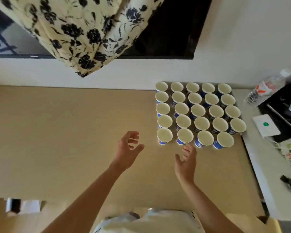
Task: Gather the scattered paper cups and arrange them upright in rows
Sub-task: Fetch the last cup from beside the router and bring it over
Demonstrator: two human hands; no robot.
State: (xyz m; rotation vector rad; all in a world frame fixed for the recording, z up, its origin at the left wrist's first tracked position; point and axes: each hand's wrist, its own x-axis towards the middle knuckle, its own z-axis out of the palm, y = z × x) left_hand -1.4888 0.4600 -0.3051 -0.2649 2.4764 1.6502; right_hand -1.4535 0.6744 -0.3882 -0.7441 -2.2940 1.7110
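Paper cups (198, 113) stand upright in rows at far right corner of table (74, 132). Your left hand (128, 148) and right hand (186, 163): fingers loosely curled, holding nothing. Risk: right fingertips (187, 147) just beside near row; careless nudge could topple cup into neighbours.

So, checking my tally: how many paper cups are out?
24 cups, upright in one block at the table's far right: four rows of five, nearest row four. None seems hidden.
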